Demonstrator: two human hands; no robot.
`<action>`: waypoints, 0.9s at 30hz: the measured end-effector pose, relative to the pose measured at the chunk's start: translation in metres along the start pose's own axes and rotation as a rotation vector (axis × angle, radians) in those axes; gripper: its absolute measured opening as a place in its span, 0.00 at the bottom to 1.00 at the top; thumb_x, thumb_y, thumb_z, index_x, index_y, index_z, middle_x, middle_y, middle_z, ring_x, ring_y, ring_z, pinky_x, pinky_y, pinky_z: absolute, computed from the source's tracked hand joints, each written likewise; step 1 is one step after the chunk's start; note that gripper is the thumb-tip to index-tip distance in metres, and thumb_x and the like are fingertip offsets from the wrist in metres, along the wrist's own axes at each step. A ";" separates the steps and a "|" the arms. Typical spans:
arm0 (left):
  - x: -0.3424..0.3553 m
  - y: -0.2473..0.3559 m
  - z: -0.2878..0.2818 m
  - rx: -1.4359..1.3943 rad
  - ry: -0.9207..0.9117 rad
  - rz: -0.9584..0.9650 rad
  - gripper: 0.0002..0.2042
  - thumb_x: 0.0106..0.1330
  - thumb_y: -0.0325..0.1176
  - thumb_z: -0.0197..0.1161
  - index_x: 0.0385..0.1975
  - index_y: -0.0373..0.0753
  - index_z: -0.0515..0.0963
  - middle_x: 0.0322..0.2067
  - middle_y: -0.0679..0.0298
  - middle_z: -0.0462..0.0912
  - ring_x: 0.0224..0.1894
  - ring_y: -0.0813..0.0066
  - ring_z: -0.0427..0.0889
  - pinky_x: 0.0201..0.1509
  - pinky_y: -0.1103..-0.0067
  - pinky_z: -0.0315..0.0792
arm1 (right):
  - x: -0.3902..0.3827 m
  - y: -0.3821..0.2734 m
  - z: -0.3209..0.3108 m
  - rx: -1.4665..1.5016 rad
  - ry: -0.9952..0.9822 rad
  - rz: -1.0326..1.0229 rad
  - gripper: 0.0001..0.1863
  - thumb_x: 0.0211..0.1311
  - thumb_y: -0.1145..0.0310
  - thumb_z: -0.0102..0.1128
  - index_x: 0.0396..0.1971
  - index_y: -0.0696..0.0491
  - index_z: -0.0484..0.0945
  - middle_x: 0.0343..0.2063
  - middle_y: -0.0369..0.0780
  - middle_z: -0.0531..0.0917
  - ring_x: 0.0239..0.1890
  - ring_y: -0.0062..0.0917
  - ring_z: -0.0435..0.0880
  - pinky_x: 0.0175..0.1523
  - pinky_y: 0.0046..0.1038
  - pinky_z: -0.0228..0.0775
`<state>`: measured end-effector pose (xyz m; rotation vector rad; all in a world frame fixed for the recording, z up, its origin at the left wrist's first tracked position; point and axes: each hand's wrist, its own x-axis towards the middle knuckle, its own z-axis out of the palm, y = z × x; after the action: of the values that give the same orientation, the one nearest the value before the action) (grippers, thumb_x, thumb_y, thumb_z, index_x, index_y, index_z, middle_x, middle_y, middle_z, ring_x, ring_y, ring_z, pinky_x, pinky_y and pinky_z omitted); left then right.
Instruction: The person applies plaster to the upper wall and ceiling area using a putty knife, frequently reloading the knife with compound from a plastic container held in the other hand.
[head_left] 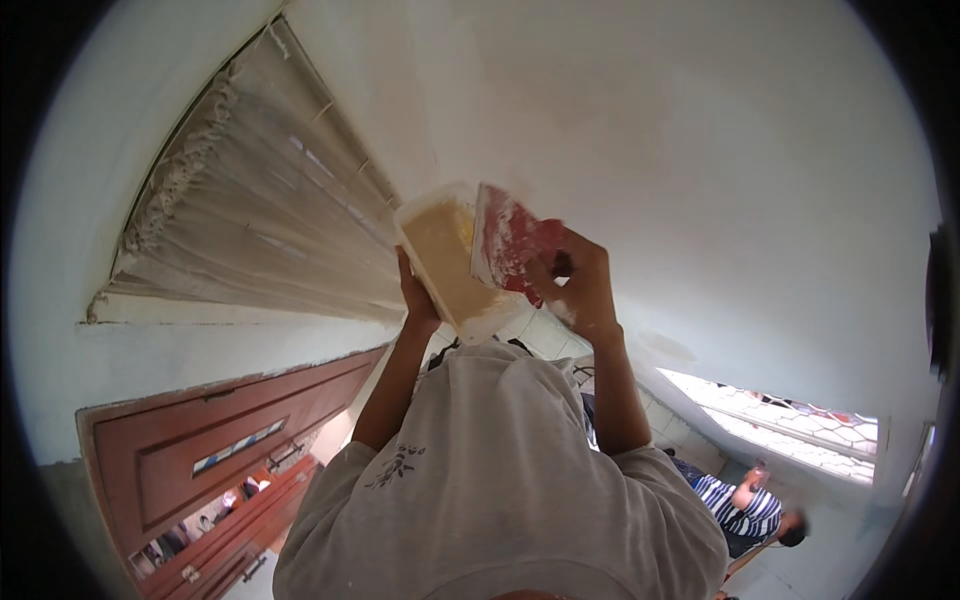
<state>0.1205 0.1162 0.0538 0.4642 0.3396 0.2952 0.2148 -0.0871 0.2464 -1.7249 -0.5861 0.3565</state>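
Note:
A pale rectangular plastic tub [412, 210] with beige paste [447, 255] spread inside is gripped at its left side by my left hand [418, 297]. My right hand [588, 285] is closed around a red scraper [508, 240] with a flat, wide blade. White smears cover much of the scraper. Its blade edge overlaps the tub's right side in the picture; whether the two touch, I cannot tell. Part of the grip is hidden behind my fingers.
A pale wall [740, 200] spreads ahead and to the right. A curtained window [260, 210] is at the left, above a reddish-brown wooden door [180, 440]. At the lower right, a person in a striped shirt [737, 507] is near a grilled window [800, 425].

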 end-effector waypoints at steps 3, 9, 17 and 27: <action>-0.007 -0.003 0.004 -0.057 -0.004 -0.024 0.38 0.71 0.69 0.37 0.69 0.44 0.63 0.62 0.58 0.73 0.60 0.60 0.76 0.65 0.64 0.72 | -0.002 0.009 0.028 -0.264 -0.092 -0.084 0.13 0.63 0.71 0.61 0.43 0.62 0.77 0.26 0.44 0.84 0.26 0.31 0.85 0.33 0.32 0.78; -0.012 -0.020 0.016 -0.041 0.103 -0.014 0.37 0.72 0.67 0.37 0.69 0.44 0.64 0.62 0.58 0.72 0.63 0.60 0.72 0.68 0.63 0.67 | 0.008 0.027 0.081 -0.812 -0.335 0.008 0.20 0.64 0.65 0.59 0.49 0.62 0.69 0.26 0.48 0.85 0.29 0.46 0.86 0.34 0.44 0.77; -0.003 -0.016 0.008 -0.248 -0.134 -0.046 0.35 0.73 0.65 0.39 0.70 0.46 0.62 0.63 0.61 0.72 0.64 0.62 0.71 0.69 0.63 0.66 | 0.002 -0.001 0.028 -0.320 -0.092 0.056 0.19 0.63 0.70 0.64 0.50 0.60 0.72 0.29 0.47 0.86 0.28 0.32 0.87 0.33 0.30 0.78; 0.018 -0.032 -0.009 -0.080 -0.267 0.062 0.30 0.76 0.58 0.41 0.69 0.46 0.63 0.62 0.62 0.72 0.62 0.63 0.74 0.66 0.63 0.70 | -0.017 0.044 0.002 0.956 0.197 0.308 0.19 0.63 0.72 0.64 0.53 0.58 0.73 0.43 0.39 0.84 0.43 0.22 0.84 0.48 0.24 0.77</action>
<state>0.1399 0.0991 0.0266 0.4296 0.0528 0.3017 0.2081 -0.1017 0.2025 -0.8936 0.0335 0.5614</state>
